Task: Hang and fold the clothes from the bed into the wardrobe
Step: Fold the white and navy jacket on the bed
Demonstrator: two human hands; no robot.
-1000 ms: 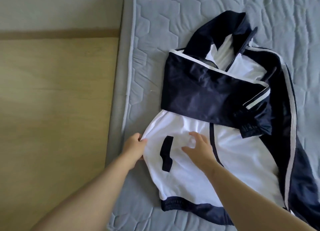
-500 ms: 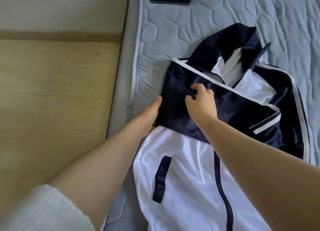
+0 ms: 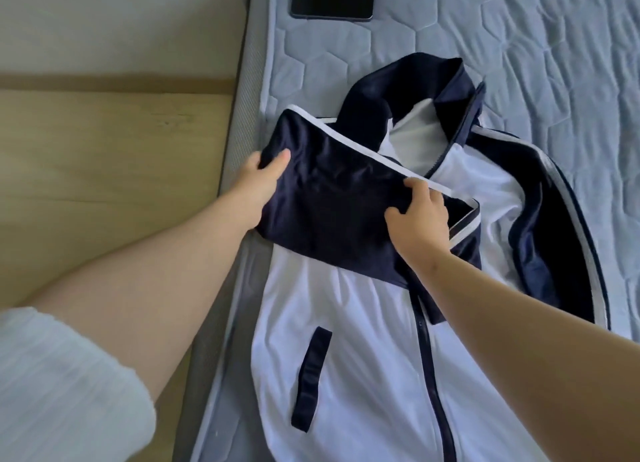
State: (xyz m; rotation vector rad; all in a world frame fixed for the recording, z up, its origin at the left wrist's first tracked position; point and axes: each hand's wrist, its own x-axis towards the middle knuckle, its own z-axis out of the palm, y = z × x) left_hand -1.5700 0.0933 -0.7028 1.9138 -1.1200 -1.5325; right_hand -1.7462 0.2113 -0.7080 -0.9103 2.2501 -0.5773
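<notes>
A navy and white zip jacket [image 3: 363, 340] lies front up on the grey quilted mattress [image 3: 519, 63]. Its left navy sleeve [image 3: 329, 198] is folded across the chest. My left hand [image 3: 256, 181] grips the folded sleeve's left edge, thumb on top and fingers underneath. My right hand [image 3: 419, 215] rests on the sleeve near its white-striped cuff, fingers curled into the fabric. The other sleeve lies stretched down the jacket's right side.
A black phone [image 3: 332, 0] lies on the mattress near its top edge. Left of the mattress runs a light wooden surface [image 3: 104, 167] with a pale wall above it. The mattress edge [image 3: 239, 132] is right beside my left hand.
Both hands moved up from the white lower front to the folded navy sleeve. My left hand now grips its left edge; my right hand slid right towards the cuff.
</notes>
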